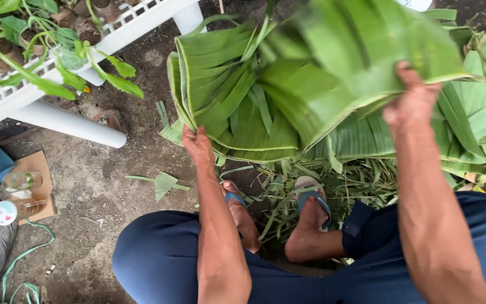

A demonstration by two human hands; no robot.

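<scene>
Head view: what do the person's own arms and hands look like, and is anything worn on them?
Both forearms are bare from elbow to wrist, with no sleeves in view. The left hand and right hand wear no gloves. No watch, bracelet or ring shows. The fingers are mostly hidden behind leaf.

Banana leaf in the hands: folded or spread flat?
Folded. The leaf curves over on itself in layers, left hand at its lower edge, right hand gripping the raised part.
</scene>
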